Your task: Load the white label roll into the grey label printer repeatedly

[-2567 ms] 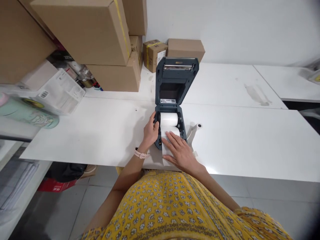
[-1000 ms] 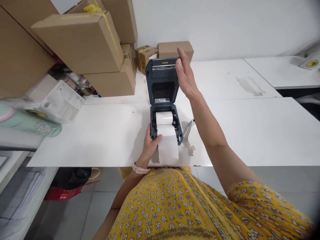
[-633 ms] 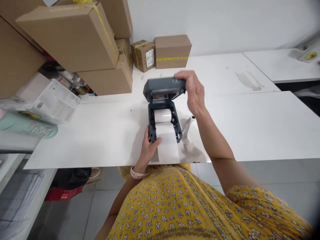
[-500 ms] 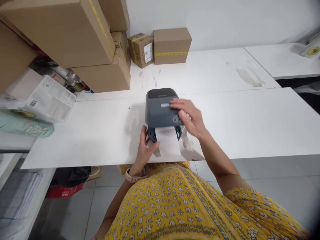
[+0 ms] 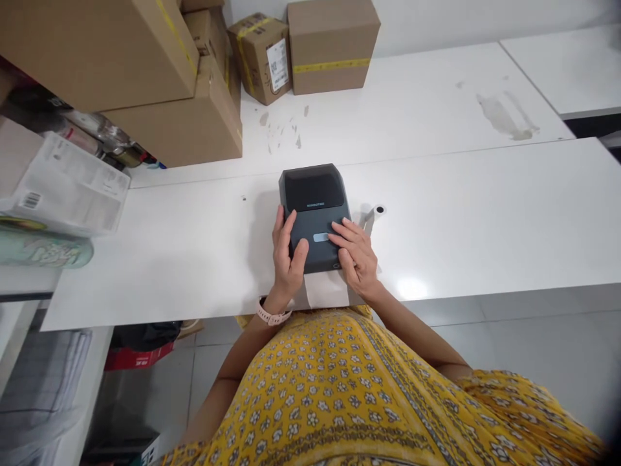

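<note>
A dark grey label printer point(image 5: 315, 223) sits on the white table with its lid down. White paper point(image 5: 326, 290) comes out of its front edge toward my body. My left hand point(image 5: 287, 255) lies along the printer's left side, fingers apart, thumb on the lid. On the right front part of the lid rests my right hand point(image 5: 356, 257), its fingers spread beside the pale blue window. A small white roll with a dark core point(image 5: 378, 211) lies just right of the printer.
Cardboard boxes point(image 5: 169, 129) are stacked at the back left, with two smaller boxes point(image 5: 334, 48) beside them against the wall. A clear plastic box point(image 5: 77, 184) and a mint green bottle point(image 5: 48, 248) stand at the left. The white table point(image 5: 475, 226) has its front edge near my body.
The printer's lid has come down over the front part that was exposed. My left hand has moved up along the side, and the white roll has come into view.
</note>
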`<state>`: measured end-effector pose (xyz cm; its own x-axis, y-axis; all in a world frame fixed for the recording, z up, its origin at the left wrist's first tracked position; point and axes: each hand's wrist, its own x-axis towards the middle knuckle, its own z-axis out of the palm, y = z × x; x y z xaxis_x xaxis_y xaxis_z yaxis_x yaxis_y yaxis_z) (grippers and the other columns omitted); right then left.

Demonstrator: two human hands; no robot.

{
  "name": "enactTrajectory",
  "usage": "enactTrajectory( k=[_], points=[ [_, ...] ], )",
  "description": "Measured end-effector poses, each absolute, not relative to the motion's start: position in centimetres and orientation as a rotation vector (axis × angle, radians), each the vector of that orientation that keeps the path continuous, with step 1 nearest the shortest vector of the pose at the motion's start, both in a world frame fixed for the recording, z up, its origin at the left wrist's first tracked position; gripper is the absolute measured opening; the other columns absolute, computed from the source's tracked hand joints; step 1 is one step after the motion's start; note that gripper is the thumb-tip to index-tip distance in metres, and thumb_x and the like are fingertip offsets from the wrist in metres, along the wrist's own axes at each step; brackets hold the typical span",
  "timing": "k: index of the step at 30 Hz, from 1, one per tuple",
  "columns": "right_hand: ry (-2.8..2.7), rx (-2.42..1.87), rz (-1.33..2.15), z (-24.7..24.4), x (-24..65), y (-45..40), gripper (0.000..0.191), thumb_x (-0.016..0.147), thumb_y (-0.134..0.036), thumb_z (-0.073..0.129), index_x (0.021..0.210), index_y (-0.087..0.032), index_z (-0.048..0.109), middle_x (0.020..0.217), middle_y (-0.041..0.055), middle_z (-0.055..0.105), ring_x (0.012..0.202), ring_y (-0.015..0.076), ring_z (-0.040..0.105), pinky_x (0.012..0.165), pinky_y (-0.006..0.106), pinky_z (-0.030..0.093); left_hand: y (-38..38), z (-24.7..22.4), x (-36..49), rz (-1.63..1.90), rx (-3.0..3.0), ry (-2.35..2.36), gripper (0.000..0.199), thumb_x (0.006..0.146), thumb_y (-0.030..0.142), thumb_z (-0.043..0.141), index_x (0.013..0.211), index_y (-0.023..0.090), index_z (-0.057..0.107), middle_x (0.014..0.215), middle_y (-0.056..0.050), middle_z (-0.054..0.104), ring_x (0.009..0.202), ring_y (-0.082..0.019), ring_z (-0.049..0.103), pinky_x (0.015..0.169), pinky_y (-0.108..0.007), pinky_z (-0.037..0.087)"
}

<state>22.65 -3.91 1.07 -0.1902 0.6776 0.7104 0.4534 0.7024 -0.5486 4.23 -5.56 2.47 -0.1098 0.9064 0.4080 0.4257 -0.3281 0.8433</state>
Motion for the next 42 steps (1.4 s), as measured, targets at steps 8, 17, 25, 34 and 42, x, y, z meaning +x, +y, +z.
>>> enactTrajectory(
  k=[8, 17, 25, 34, 42],
  points=[
    [-1.784, -0.818, 0.244, 0.6, 22.3, -3.7, 0.048, 0.103, -0.016, 0.045, 0.146, -0.033, 0.06, 0.144, 0.0017, 0.069, 0.145, 0.0242, 0.057, 0.12, 0.058, 0.048, -6.5, 1.8, 4.1, 1.421, 1.634, 1.443, 0.061, 0.106, 0.048, 0.049, 0.163, 0.036, 0.033, 0.178, -0.004, 0.022, 0.164, -0.029, 0.023, 0.132, -0.048, 0.029],
    [-1.748, -0.875, 0.291, 1.1, 22.1, -4.2, 0.045, 0.103, -0.014, 0.048, 0.14, -0.033, 0.065, 0.142, 0.0013, 0.072, 0.144, 0.0226, 0.058, 0.121, 0.054, 0.049, -13.8, 0.5, 2.3, 0.895, 1.288, 1.401, 0.054, 0.098, 0.064, 0.051, 0.068, 0.02, 0.058, 0.062, 0.0, 0.053, 0.061, -0.016, 0.051, 0.062, -0.031, 0.043],
    [-1.773, -0.856, 0.271, 1.1, 22.2, -3.9, 0.044, 0.102, -0.015, 0.049, 0.139, -0.034, 0.064, 0.141, 0.0008, 0.072, 0.143, 0.0223, 0.059, 0.119, 0.053, 0.051, -11.3, 4.1, 4.5, 0.684, 0.924, 1.102, 0.049, 0.086, 0.064, 0.069, 0.075, 0.017, 0.063, 0.068, -0.001, 0.058, 0.065, -0.014, 0.046, 0.064, -0.03, 0.038],
    [-1.786, -0.876, 0.211, 1.5, 22.0, -3.9, 0.04, 0.103, -0.015, 0.049, 0.137, -0.032, 0.063, 0.134, 0.003, 0.073, 0.137, 0.023, 0.061, 0.114, 0.052, 0.052, -12.2, 4.0, 4.2, 0.658, 0.928, 1.083, 0.052, 0.088, 0.066, 0.066, 0.075, 0.016, 0.063, 0.069, -0.001, 0.06, 0.064, -0.013, 0.047, 0.063, -0.028, 0.038],
    [-2.107, -1.058, 0.023, 4.9, 22.8, -4.1, 0.03, 0.108, -0.047, 0.048, 0.119, -0.03, 0.07, 0.131, 0.0052, 0.071, 0.131, 0.0275, 0.062, 0.125, 0.058, 0.028, -11.5, 7.3, 0.0, 1.199, 1.416, 1.348, 0.046, 0.105, 0.047, 0.047, 0.073, 0.02, 0.067, 0.069, -0.001, 0.062, 0.065, -0.015, 0.057, 0.066, -0.029, 0.047]
  ],
)
